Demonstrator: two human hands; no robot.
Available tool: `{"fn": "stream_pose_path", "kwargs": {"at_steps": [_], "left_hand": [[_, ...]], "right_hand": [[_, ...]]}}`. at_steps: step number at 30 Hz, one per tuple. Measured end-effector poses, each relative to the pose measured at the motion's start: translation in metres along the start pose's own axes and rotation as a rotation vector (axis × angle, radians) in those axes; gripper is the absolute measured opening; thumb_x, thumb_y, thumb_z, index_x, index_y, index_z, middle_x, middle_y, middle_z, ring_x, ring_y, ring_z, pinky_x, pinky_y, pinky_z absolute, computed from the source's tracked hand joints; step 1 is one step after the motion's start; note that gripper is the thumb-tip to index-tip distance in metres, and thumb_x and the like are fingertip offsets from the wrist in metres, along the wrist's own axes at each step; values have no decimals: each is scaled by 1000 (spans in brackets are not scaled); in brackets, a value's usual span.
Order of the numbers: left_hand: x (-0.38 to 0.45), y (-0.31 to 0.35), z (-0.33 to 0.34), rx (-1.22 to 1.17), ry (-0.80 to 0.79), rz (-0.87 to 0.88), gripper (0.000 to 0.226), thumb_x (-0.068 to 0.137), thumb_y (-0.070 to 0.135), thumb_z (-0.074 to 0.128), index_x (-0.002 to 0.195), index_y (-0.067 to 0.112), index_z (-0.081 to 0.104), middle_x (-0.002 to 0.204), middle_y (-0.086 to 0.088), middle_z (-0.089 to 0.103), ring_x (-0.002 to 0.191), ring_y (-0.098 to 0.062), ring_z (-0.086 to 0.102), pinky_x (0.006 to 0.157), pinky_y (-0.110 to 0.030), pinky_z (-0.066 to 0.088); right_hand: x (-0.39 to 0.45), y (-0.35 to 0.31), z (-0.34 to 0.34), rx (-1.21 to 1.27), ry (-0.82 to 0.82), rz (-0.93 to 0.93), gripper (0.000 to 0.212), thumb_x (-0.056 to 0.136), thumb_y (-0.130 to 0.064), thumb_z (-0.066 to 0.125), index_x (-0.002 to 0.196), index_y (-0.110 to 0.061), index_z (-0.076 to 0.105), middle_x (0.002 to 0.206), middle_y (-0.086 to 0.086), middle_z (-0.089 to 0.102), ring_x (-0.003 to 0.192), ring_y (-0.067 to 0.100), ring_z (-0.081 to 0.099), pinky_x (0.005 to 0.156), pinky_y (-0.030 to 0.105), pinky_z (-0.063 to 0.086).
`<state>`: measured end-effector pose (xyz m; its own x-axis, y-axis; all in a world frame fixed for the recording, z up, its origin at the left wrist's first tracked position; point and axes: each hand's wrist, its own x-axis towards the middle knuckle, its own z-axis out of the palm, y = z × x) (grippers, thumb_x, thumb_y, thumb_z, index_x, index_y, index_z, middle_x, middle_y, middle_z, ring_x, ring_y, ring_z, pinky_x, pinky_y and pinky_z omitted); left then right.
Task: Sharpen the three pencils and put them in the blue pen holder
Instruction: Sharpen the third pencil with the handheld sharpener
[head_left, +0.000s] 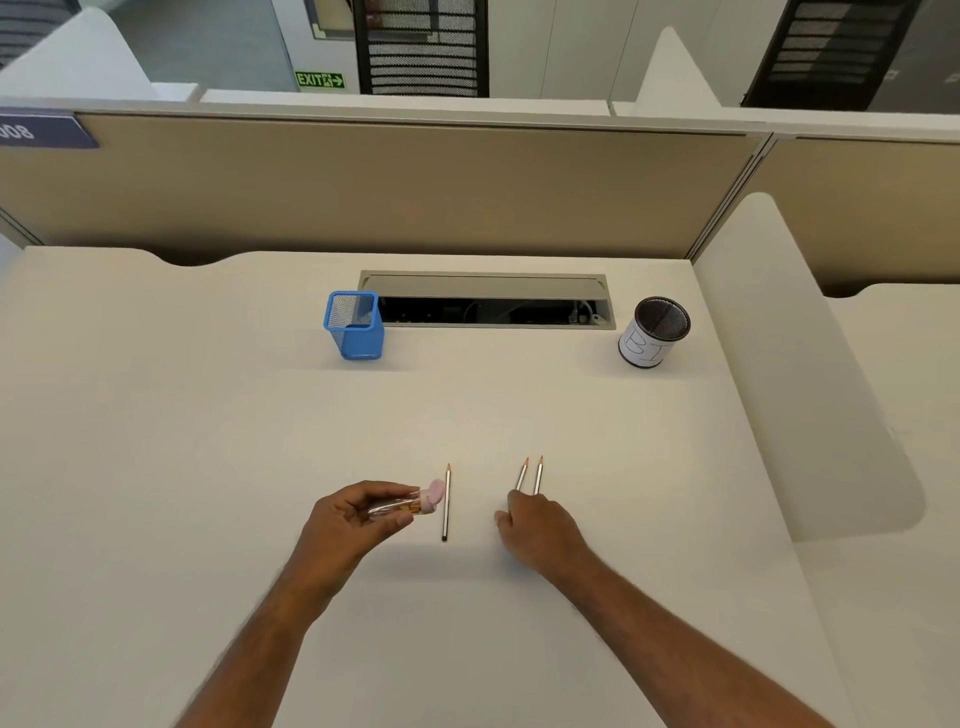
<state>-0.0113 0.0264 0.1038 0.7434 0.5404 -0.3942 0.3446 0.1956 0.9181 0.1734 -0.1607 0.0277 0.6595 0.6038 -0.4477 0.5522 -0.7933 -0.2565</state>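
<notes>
While the left hand (358, 512) grips a clear-bodied sharpener (410, 503) with a pink end, fingers curled snugly round it just left of centre in the lower half of the frame, the right hand (537, 525) rests on the desk (156, 441) with its fingers bent down over the blunt ends of two pencils (530, 474); whether they have pinched either one I cannot tell. A third pencil (446, 501) lies alone between the hands, just beside the sharpener's pink end, tip pointing up the frame. All three tips look pointed already, though they are too small to judge. The blue pen holder (355, 326) stands upright and seems empty, well above the hands, left of a cable slot (488, 300); a black mesh cup (654, 332) stands at its right. By my reading the step is picking up a pencil to sharpen. Next, one pencil must be lifted clear of its neighbour and its tip lined up with the sharpener's opening
</notes>
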Motion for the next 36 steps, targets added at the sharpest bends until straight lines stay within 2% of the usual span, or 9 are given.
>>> {"fn": "stream_pose_path", "kwargs": {"at_steps": [8, 11, 16, 18, 23, 26, 30, 33, 36], "left_hand": [[1, -1, 2, 6, -3, 8, 27, 91, -3, 81, 112, 13, 83, 113, -2, 86, 112, -17, 80, 91, -18, 62], [1, -1, 2, 8, -1, 7, 27, 91, -3, 81, 111, 14, 83, 112, -2, 86, 110, -16, 80, 91, -18, 62], [-1, -1, -1, 13, 12, -4, 27, 91, -1, 82, 112, 14, 83, 113, -2, 86, 111, -17, 80, 99, -29, 61], [0, -1, -2, 12, 18, -8, 26, 91, -1, 82, 112, 15, 83, 113, -2, 86, 111, -17, 80, 101, -33, 60], [1, 0, -4, 16, 25, -8, 25, 91, -1, 82, 112, 15, 83, 112, 0, 86, 110, -14, 80, 94, -22, 63], [2, -1, -4, 17, 28, -9, 25, 92, 0, 82, 112, 15, 83, 112, 0, 86, 110, -15, 80, 96, -25, 62], [3, -2, -5, 20, 30, -18, 26, 91, 1, 82, 112, 16, 83, 113, 0, 86, 111, -15, 80, 100, -32, 59], [3, -4, -6, 15, 37, -14, 27, 91, 0, 82, 112, 18, 83, 112, 0, 86, 110, -15, 80, 94, -24, 63], [3, -5, -3, 16, 34, -21, 28, 90, 2, 84, 113, 18, 82, 113, -1, 86, 111, -15, 80, 92, -21, 63]], "right_hand": [[-2, -19, -5, 64, -11, -95, 35, 107, -45, 46, 100, -11, 54, 107, 19, 72, 100, 41, 69, 71, 37, 37], [1, -34, -1, 69, -38, -122, 40, 105, -51, 46, 93, -14, 52, 107, 18, 72, 101, 41, 68, 73, 39, 39], [10, -53, 0, 50, -78, -126, 54, 105, -56, 47, 111, -5, 63, 115, 19, 70, 109, 40, 66, 85, 42, 48], [13, -57, 1, 10, -90, -147, 53, 105, -55, 49, 114, -4, 62, 117, 20, 70, 110, 41, 66, 86, 42, 48], [14, -67, 6, -17, -89, -181, 38, 109, -35, 47, 120, -2, 62, 120, 22, 71, 110, 43, 67, 87, 43, 50], [10, -68, 8, -25, -103, -176, 32, 107, -26, 46, 119, 0, 62, 120, 23, 71, 109, 43, 67, 84, 42, 49], [-1, -57, 2, 67, -113, -163, 18, 99, -28, 50, 95, -11, 55, 107, 19, 71, 99, 41, 67, 71, 35, 37], [-10, -38, -4, 200, -106, -127, 17, 92, -33, 54, 85, -19, 49, 91, 8, 71, 81, 34, 65, 64, 38, 46], [-21, -20, -14, 398, -127, -122, 12, 92, -33, 59, 89, -23, 53, 84, 1, 72, 68, 25, 73, 59, 36, 56]]}}
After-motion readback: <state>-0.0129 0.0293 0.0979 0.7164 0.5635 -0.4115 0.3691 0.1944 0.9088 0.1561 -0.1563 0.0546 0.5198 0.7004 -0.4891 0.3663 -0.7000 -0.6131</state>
